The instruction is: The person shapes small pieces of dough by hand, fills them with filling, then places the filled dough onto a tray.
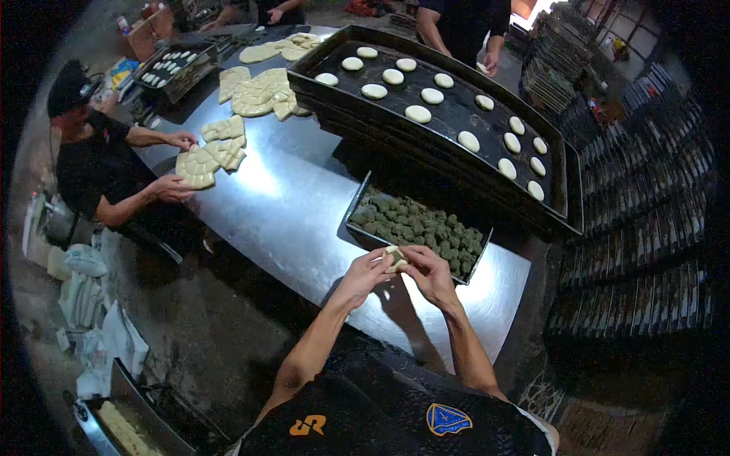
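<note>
My left hand (363,280) and my right hand (431,275) meet over the near edge of a black tray. Between their fingers is a small pale piece of dough (395,259), with something darker showing at its middle. Both hands are closed on this piece. Just beyond them, the black tray (355,228) holds many dark green balls of filling (418,222). Farther back, a large baking tray (464,114) carries many flat white dough rounds, such as one dough round (417,114).
At the left, a co-worker (95,159) handles a slab of scored dough (196,167) on the metal table (281,205). More dough sheets (262,93) lie behind it. Another person (464,30) stands beyond the baking tray. Stacked trays (639,228) line the right side.
</note>
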Available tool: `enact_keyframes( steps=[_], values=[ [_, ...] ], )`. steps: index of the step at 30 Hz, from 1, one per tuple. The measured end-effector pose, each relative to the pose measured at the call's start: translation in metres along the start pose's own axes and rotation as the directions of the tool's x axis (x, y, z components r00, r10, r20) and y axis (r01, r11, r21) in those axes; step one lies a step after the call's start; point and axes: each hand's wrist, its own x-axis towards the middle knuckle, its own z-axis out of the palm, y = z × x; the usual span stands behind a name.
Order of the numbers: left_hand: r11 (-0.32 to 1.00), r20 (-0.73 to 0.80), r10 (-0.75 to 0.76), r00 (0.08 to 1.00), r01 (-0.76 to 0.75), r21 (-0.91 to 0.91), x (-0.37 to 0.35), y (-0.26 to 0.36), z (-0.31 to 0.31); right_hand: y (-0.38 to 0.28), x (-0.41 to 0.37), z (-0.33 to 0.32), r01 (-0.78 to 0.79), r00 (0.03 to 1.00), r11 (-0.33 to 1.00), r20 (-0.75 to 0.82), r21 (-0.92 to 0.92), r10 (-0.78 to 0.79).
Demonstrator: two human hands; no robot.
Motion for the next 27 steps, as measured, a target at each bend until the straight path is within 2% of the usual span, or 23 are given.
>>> enact_keyframes(
  steps=[2, 4, 5, 6, 8, 9, 11, 12, 14, 15, 16, 17, 18, 19, 20, 22, 23, 24, 25, 26, 27],
  values=[
    [0.999, 0.012, 0.041, 0.999, -0.041, 0.005, -0.007, 0.003, 0.004, -0.014, 0.006, 0.002, 0.135, 0.990, 0.955, 0.008, -0.262, -0.138],
    [0.912, -0.008, 0.202, 0.979, -0.185, 0.366, -0.012, 0.000, 0.006, -0.040, 0.008, 0.009, 0.114, 0.993, 0.963, 0.013, -0.246, -0.114],
    [0.912, -0.020, 0.205, 0.979, -0.183, 0.367, -0.017, 0.000, 0.004, -0.050, 0.010, 0.015, 0.133, 0.989, 0.951, -0.021, -0.280, -0.144],
    [0.880, 0.011, 0.193, 0.981, -0.178, 0.440, -0.021, 0.002, 0.002, -0.055, 0.011, 0.019, 0.151, 0.983, 0.937, -0.054, -0.315, -0.176],
    [0.797, 0.073, 0.160, 0.984, -0.172, 0.578, -0.029, 0.004, -0.001, -0.033, 0.013, 0.018, 0.149, 0.987, 0.940, -0.009, -0.307, -0.160],
    [0.798, 0.065, 0.164, 0.984, -0.171, 0.578, -0.034, 0.007, -0.002, -0.018, 0.013, 0.015, 0.151, 0.988, 0.951, 0.002, -0.270, -0.157],
    [0.978, 0.048, 0.115, 0.992, -0.121, 0.169, -0.045, 0.014, -0.009, -0.027, 0.015, 0.019, 0.165, 0.985, 0.956, -0.006, -0.243, -0.172],
    [0.995, 0.045, 0.085, 0.995, -0.083, -0.051, -0.051, 0.015, -0.014, -0.033, 0.013, 0.024, 0.167, 0.985, 0.958, -0.001, -0.233, -0.172],
    [0.983, 0.065, 0.069, 0.995, -0.057, -0.175, -0.053, 0.004, -0.023, -0.070, 0.014, 0.039, 0.301, 0.952, 0.937, 0.003, -0.176, -0.306],
    [0.979, 0.070, 0.111, 0.991, -0.097, -0.178, -0.052, -0.001, -0.026, -0.068, 0.015, 0.043, 0.300, 0.952, 0.916, 0.016, -0.266, -0.306],
    [0.975, 0.076, 0.151, 0.986, -0.136, -0.178, -0.054, 0.001, -0.025, -0.064, 0.017, 0.044, 0.299, 0.952, 0.919, 0.017, -0.258, -0.305],
    [0.975, 0.070, 0.152, 0.986, -0.138, -0.175, -0.057, 0.004, -0.026, -0.058, 0.021, 0.042, 0.192, 0.981, 0.965, 0.034, -0.181, -0.189],
    [0.954, 0.065, 0.149, 0.987, -0.126, -0.273, -0.060, 0.007, -0.027, -0.055, 0.024, 0.042, 0.079, 0.995, 0.991, 0.063, -0.108, -0.073],
    [0.922, 0.060, 0.146, 0.987, -0.114, -0.370, -0.063, 0.010, -0.027, -0.054, 0.026, 0.044, 0.054, 0.997, 0.998, 0.049, -0.029, -0.052],
    [0.921, 0.053, 0.150, 0.987, -0.120, -0.369, -0.062, 0.009, -0.027, -0.055, 0.028, 0.047, 0.058, 0.997, 0.998, 0.055, -0.026, -0.056],
    [0.896, -0.099, 0.210, 0.973, -0.232, -0.378, -0.058, 0.003, -0.027, -0.060, 0.033, 0.055, 0.341, 0.939, 0.900, 0.061, -0.272, -0.338],
    [0.878, -0.116, 0.241, 0.964, -0.267, -0.398, -0.055, 0.004, -0.029, -0.071, 0.032, 0.058, 0.414, 0.897, 0.790, 0.057, -0.451, -0.438],
    [0.878, -0.121, 0.245, 0.962, -0.273, -0.393, -0.054, 0.005, -0.031, -0.074, 0.032, 0.062, 0.420, 0.895, 0.791, 0.058, -0.446, -0.442],
    [0.883, -0.128, 0.283, 0.951, -0.310, -0.354, -0.057, 0.009, -0.029, -0.076, 0.031, 0.065, 0.248, 0.965, 0.923, -0.006, -0.293, -0.261],
    [0.883, -0.133, 0.320, 0.938, -0.347, -0.317, -0.059, 0.014, -0.025, -0.076, 0.030, 0.068, 0.055, 0.998, 0.990, -0.033, -0.127, -0.060],
    [0.890, -0.149, 0.344, 0.927, -0.372, -0.264, -0.060, 0.020, -0.023, -0.074, 0.030, 0.073, -0.004, 0.993, 0.999, -0.115, -0.043, -0.001]
  ],
)
